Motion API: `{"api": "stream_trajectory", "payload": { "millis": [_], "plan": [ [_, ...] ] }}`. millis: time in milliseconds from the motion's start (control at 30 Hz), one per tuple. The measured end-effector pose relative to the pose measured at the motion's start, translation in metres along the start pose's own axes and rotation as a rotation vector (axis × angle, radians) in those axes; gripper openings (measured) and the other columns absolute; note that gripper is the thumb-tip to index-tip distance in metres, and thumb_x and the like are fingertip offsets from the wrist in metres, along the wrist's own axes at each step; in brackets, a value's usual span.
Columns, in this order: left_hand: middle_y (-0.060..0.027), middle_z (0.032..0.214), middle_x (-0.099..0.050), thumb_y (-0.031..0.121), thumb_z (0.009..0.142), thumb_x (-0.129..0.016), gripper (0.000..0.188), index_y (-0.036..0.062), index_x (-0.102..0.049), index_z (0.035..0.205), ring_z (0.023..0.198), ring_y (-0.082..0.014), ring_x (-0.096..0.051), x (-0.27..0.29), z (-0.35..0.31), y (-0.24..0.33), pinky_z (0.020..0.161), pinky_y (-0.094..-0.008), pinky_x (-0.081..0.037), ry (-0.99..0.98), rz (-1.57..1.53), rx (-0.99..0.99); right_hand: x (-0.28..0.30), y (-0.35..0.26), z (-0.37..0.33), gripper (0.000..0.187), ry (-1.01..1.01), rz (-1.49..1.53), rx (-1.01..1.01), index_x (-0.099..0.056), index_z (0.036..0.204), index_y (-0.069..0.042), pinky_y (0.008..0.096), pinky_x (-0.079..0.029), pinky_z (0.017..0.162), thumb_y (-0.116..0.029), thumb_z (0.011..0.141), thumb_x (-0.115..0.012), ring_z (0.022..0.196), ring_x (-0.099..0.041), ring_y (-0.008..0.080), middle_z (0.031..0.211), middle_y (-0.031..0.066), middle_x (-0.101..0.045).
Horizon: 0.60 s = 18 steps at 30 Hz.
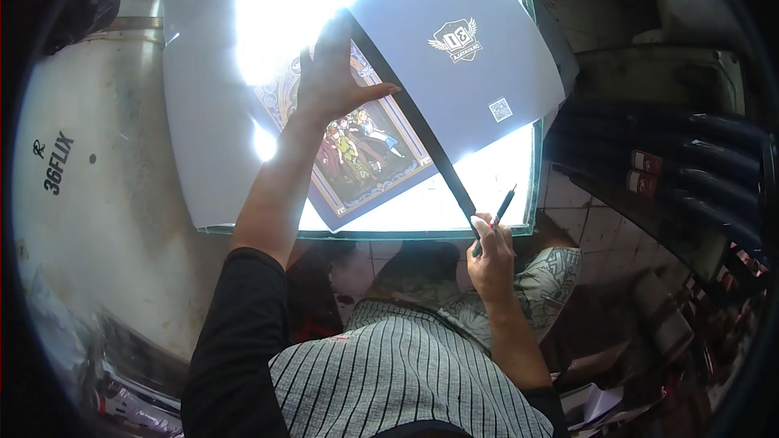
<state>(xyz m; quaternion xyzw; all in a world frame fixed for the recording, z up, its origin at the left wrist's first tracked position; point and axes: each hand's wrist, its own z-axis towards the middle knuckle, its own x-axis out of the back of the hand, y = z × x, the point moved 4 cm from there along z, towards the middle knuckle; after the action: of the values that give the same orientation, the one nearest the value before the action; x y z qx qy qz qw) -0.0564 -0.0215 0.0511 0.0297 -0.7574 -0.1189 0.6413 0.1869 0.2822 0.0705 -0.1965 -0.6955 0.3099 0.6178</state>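
A printed cover sheet with a colourful illustrated panel (361,146) and a blue-grey panel with a winged emblem (495,57) lies on a brightly lit glass table (495,182). Slanting across it is a long, narrow, dark straightedge, like a ruler (426,126). My left hand (329,85) rests over the illustrated panel, its thumb stretched out onto the straightedge; glare partly hides the other fingers. At the straightedge's near end, my right hand (492,255) is closed around a slim dark pen-like tool (505,205), and its fingertips touch or nearly touch the straightedge.
Under the print, a large pale sheet (203,138) covers the table's left side. A pale worktop (89,154) with black lettering stands to the left, a black plastic bag (89,4) at its far end. Long dark rolls (690,146) lie at the right. Tiled floor (600,227) shows below.
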Motion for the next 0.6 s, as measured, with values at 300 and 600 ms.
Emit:
{"api": "stream_trajectory", "payload": {
  "millis": [300,600],
  "plan": [
    [-0.0221,0.165,-0.02,0.089,0.065,-0.068,0.137,0.001,-0.02,0.158,0.157,-0.0348,-0.011,-0.006,-0.001,-0.002,0.125,-0.0581,-0.006,0.071,0.026,-0.035,-0.002,0.004,-0.002,0.062,-0.026,0.017,-0.004,-0.056,0.125,-0.006,0.0465,-0.054,0.091,0.019,0.07,-0.069,0.108,-0.063,0.0398,0.12,0.0163,-0.067],
    [-0.0234,0.166,-0.017,0.093,0.06,-0.066,0.146,-0.0028,-0.017,0.159,0.157,-0.0345,-0.008,-0.007,0.0,-0.013,0.123,-0.0621,-0.004,0.089,-0.017,-0.063,0.004,-0.003,0.004,0.05,-0.025,-0.013,0.039,-0.057,0.119,-0.005,0.0446,-0.054,0.088,0.016,0.075,-0.068,0.104,-0.065,0.0368,0.118,0.0158,-0.067]
  ]
}}
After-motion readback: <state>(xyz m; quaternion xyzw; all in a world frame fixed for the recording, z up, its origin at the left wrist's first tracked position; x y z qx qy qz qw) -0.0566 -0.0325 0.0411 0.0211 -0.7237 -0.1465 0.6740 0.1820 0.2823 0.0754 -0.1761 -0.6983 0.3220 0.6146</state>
